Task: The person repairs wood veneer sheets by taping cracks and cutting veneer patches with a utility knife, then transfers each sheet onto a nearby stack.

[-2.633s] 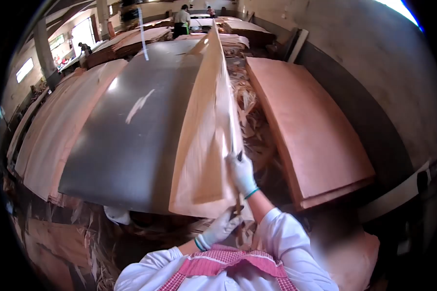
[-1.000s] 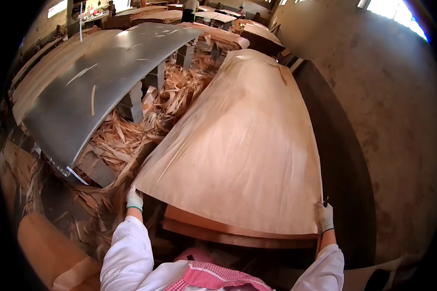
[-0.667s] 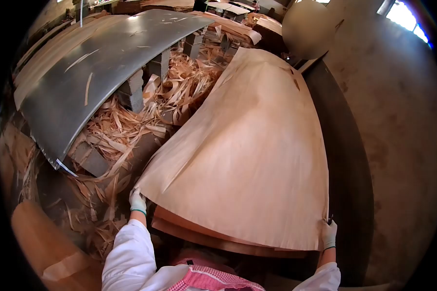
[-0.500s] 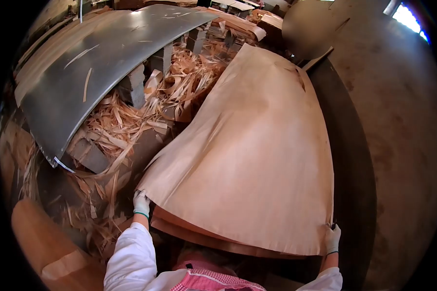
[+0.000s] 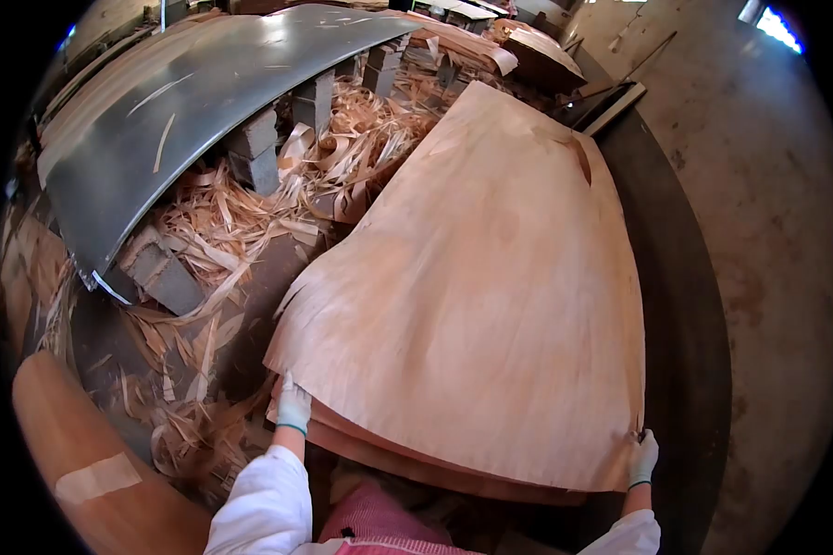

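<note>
A large, thin wood veneer sheet (image 5: 491, 305) spreads out in front of me, slightly rippled, with a split near its far right corner. My left hand (image 5: 293, 407), in a white glove with a green cuff, grips the sheet's near edge close to the left corner. At the near right corner my gloved right hand (image 5: 642, 457) pinches the edge between thumb and fingers. Below the top sheet, the edges of more veneer sheets (image 5: 379, 450) show along the near side. My fingertips under the sheet are hidden.
To the left, a grey metal sheet (image 5: 213, 102) rests on concrete blocks (image 5: 162, 273). Veneer scraps (image 5: 227, 217) lie heaped beside them. A curved brown sheet (image 5: 93, 444) is at lower left. A dark strip (image 5: 680, 324) and bare concrete floor (image 5: 777, 231) run along the right.
The veneer sheet has settled flatter, its raised folds smoothing out. My left hand has shifted a little rightward along the near edge; my right hand stays at its corner. The view has tilted slightly.
</note>
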Demonstrator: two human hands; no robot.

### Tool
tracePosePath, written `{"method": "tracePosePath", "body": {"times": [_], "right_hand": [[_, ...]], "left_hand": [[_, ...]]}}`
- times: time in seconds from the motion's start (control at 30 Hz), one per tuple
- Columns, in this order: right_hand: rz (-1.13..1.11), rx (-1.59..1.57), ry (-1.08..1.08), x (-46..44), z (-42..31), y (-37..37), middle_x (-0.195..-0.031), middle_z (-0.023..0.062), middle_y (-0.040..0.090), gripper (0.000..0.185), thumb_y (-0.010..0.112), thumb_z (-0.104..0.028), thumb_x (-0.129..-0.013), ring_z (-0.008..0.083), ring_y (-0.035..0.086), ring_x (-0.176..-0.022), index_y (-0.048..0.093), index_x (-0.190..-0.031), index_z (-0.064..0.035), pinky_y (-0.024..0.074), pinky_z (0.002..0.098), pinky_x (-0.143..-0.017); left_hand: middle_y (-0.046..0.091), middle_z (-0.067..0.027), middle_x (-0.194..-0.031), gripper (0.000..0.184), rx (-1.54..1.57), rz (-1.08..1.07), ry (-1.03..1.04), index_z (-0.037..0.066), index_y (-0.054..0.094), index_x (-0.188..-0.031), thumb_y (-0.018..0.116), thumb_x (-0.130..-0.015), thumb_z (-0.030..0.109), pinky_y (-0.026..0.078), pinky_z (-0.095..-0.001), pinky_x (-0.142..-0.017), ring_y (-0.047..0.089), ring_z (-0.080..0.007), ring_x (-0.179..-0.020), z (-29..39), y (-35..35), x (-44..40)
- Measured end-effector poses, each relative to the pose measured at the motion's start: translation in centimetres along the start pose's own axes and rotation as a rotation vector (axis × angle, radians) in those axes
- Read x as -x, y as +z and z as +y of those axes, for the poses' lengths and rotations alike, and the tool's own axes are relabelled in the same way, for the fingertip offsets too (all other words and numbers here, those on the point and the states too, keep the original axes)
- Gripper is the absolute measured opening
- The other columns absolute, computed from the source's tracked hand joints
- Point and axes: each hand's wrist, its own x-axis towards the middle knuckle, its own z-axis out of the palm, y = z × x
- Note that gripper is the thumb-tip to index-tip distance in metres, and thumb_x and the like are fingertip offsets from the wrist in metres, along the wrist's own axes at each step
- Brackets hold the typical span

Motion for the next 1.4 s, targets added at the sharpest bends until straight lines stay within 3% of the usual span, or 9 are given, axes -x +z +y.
{"method": "tracePosePath", "body": {"times": [0.03, 0.13, 0.27, 0.67, 0.73, 0.83, 1.2, 1.33, 1.4], "right_hand": [[-0.005, 0.022, 0.003, -0.4, 0.1, 0.5, -0.084, 0.0183, 0.066, 0.021, 0.062, -0.02, -0.087, 0.0349, 0.063, -0.078, 0.06, -0.095, -0.0007, 0.0479, 0.041, -0.069], [-0.023, 0.062, 0.002, -1.1, 2.1, 2.6, -0.088, 0.02, 0.066, 0.024, 0.063, -0.022, -0.087, 0.0391, 0.063, -0.084, 0.059, -0.099, -0.0012, 0.0482, 0.0437, -0.071], [-0.012, 0.11, -0.01, 0.4, 5.2, 5.4, -0.09, 0.0206, 0.066, 0.026, 0.062, -0.023, -0.087, 0.0401, 0.063, -0.085, 0.058, -0.103, -0.0027, 0.0482, 0.0453, -0.071], [-0.084, 0.268, 0.1, -0.4, 5.5, 11.1, -0.093, 0.0202, 0.066, 0.029, 0.061, -0.024, -0.088, 0.0411, 0.063, -0.083, 0.052, -0.109, -0.0059, 0.0488, 0.0483, -0.071], [-0.108, 0.31, 0.116, -0.4, 6.4, 11.7, -0.095, 0.0203, 0.066, 0.031, 0.06, -0.026, -0.088, 0.0415, 0.063, -0.084, 0.051, -0.111, -0.0065, 0.0488, 0.0482, -0.072], [-0.166, 0.383, 0.074, -0.4, 7.0, 13.1, -0.099, 0.0206, 0.065, 0.036, 0.056, -0.033, -0.089, 0.041, 0.062, -0.088, 0.051, -0.114, -0.0071, 0.0491, 0.0473, -0.073], [-0.426, 0.681, 0.13, -1.7, 9.0, 19.1, -0.115, 0.0201, 0.062, 0.057, 0.047, -0.044, -0.092, 0.0386, 0.062, -0.096, 0.043, -0.137, -0.0098, 0.0484, 0.0457, -0.079], [-0.455, 0.358, 0.06, -1.6, 11.1, 21.7, -0.123, 0.0173, 0.059, 0.053, 0.05, -0.041, -0.093, 0.0326, 0.059, -0.109, 0.045, -0.136, -0.0097, 0.047, 0.0401, -0.087], [-0.66, -0.564, 0.301, -1.0, 14.1, 22.9, -0.129, 0.0167, 0.055, 0.048, 0.052, -0.031, -0.094, 0.0304, 0.057, -0.111, 0.044, -0.136, -0.0076, 0.046, 0.0385, -0.091]], "left_hand": [[0.054, -0.0018, -0.119, 0.04, -0.15, 0.018, 0.033, 0.012, 0.05, -0.126, 0.062, -0.088, 0.018, 0.042, -0.0342, -0.094, 0.05, -0.0165, -0.108, -0.1, 0.7, -1.0], [0.059, -0.0049, -0.117, 0.026, 1.833, 0.41, -1.048, 0.007, 0.058, -0.117, 0.057, -0.092, 0.016, 0.042, -0.0372, -0.098, 0.055, -0.0209, -0.108, 3.0, -0.1, -3.1], [0.06, -0.0033, -0.113, 0.028, 1.8, 0.445, -0.844, 0.011, 0.058, -0.115, 0.063, -0.089, 0.017, 0.046, -0.0319, -0.087, 0.055, -0.0174, -0.102, 4.2, 1.2, 1.1], [0.053, 0.0023, -0.069, 0.01, 1.73, 0.545, -1.093, 0.009, 0.065, -0.094, 0.066, -0.084, 0.01, 0.03, -0.024, -0.044, 0.04, -0.0094, -0.05, 6.3, 6.4, 2.3], [0.061, -0.0022, -0.094, 0.02, 1.737, 0.356, -1.184, 0.009, 0.061, -0.106, 0.061, -0.086, 0.01, 0.043, -0.0273, -0.063, 0.056, -0.0125, -0.082, 6.2, 7.7, 4.3], [0.055, 0.0003, -0.093, 0.028, 1.619, 0.225, -0.982, 0.011, 0.062, -0.116, 0.054, -0.089, 0.011, 0.044, -0.0273, -0.061, 0.046, -0.0122, -0.074, 5.2, 10.7, 6.6], [0.067, -0.0073, -0.089, 0.029, 1.301, 0.113, -1.401, 0.008, 0.068, -0.1, 0.066, -0.082, 0.031, 0.052, -0.0345, -0.064, 0.064, -0.0192, -0.077, 3.6, 14.0, 4.1], [0.066, -0.0115, -0.094, 0.034, 0.56, -0.244, -0.922, 0.005, 0.066, -0.1, 0.062, -0.084, 0.035, 0.05, -0.0365, -0.072, 0.062, -0.0225, -0.083, 0.7, 18.7, 5.1], [0.062, -0.0082, -0.089, 0.031, 0.474, -0.295, -0.794, 0.005, 0.065, -0.097, 0.061, -0.086, 0.034, 0.048, -0.0345, -0.069, 0.056, -0.02, -0.079, 0.6, 17.2, 5.8]]}}
